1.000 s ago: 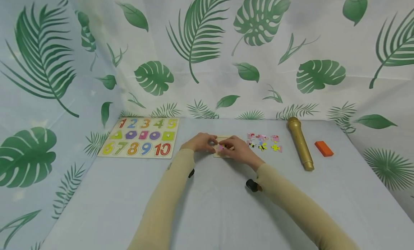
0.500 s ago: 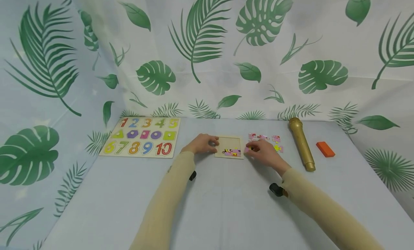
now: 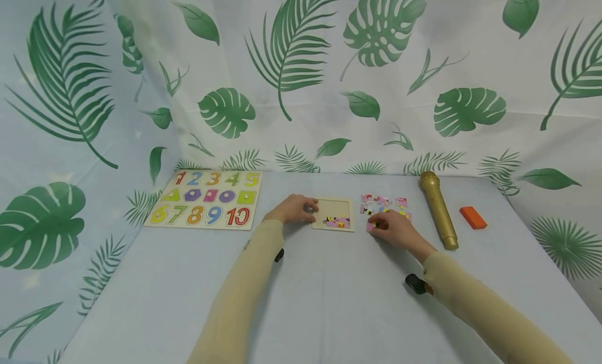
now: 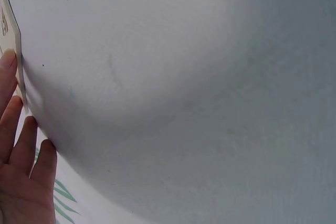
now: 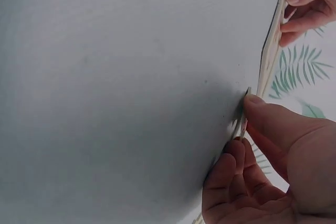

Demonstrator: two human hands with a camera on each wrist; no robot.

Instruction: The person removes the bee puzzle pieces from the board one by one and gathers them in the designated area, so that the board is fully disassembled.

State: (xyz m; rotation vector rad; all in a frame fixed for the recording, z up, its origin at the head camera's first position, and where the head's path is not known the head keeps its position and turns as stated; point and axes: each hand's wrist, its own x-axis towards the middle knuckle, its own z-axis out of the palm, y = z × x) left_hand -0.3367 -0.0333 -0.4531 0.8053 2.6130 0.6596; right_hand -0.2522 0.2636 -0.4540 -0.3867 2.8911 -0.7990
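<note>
A small wooden puzzle tray (image 3: 329, 207) lies on the table in the head view, with pink, yellow and black jigsaw pieces (image 3: 338, 223) joined along its lower right. My left hand (image 3: 293, 208) holds the tray's left edge; in the left wrist view its thumb (image 4: 7, 59) lies on the rim. To the tray's right, my right hand (image 3: 398, 230) pinches a pink and yellow jigsaw piece (image 3: 371, 227) between thumb and fingers. The right wrist view shows this piece edge-on, tilted. Loose jigsaw pieces (image 3: 382, 201) lie just beyond the right hand, which partly hides them.
A wooden number board (image 3: 199, 199) with shapes and digits lies at the back left. On the right are a gold microphone-shaped stick (image 3: 438, 209) and an orange block (image 3: 472, 217). A leaf-print curtain (image 3: 301, 92) stands behind the table.
My right hand has moved right from over the tray to the loose pieces, uncovering the joined pieces, and has pinched a piece. The left hand stays at the tray's left edge.
</note>
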